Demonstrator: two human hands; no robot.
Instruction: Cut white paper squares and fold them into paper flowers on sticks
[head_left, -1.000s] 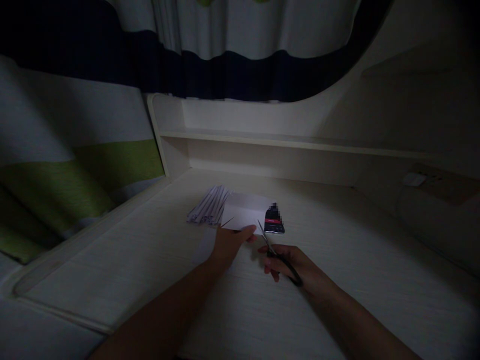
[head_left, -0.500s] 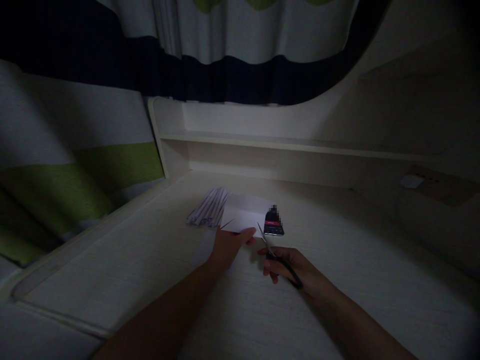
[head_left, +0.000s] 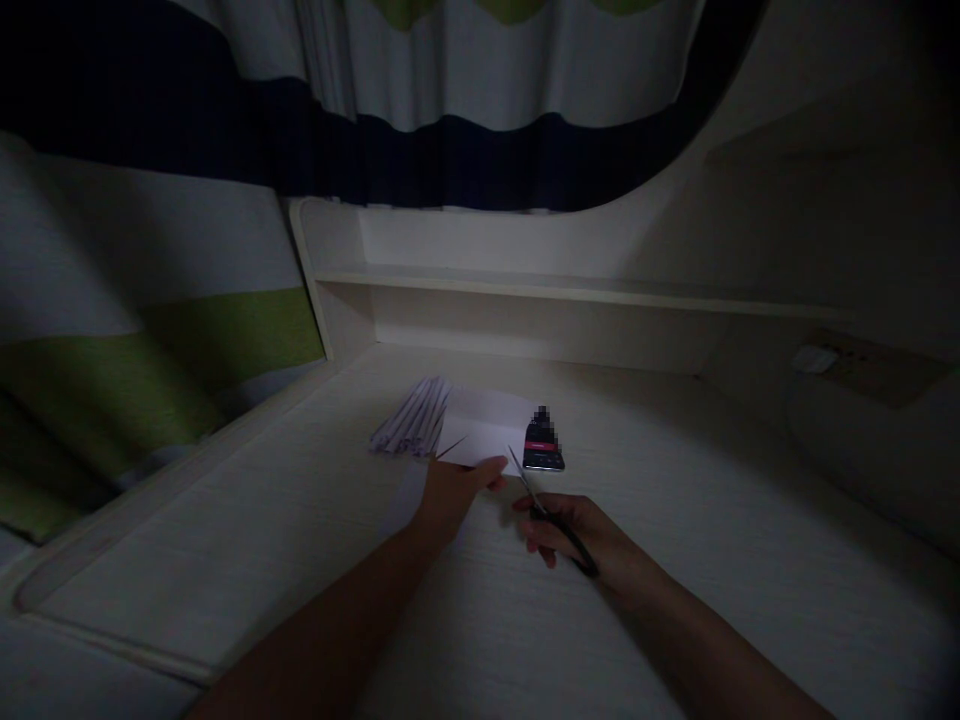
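My left hand [head_left: 456, 494] grips the near edge of a white sheet of paper [head_left: 486, 430], its thumb stretched along that edge. A short dark slit or line runs at the sheet's lower left, by the fingers. Scissors [head_left: 553, 518] with black handles are in my right hand [head_left: 577, 530], blades pointing up and left at the paper's right near corner. Whether the blades touch the paper I cannot tell. Another pale sheet [head_left: 403, 500] lies partly under my left wrist.
Left of the paper lies a bundle of rolled paper sticks [head_left: 411, 418]. A phone [head_left: 543, 446] with a lit screen lies at the right. Behind the white tabletop [head_left: 660, 450] stands a low shelf [head_left: 525, 285], with a curtain [head_left: 480, 150] above. A plug [head_left: 814, 358] sits at the right wall.
The whole view has shifted slightly, so things appear a little further left. Both hands keep nearly the same pose on the paper and scissors.
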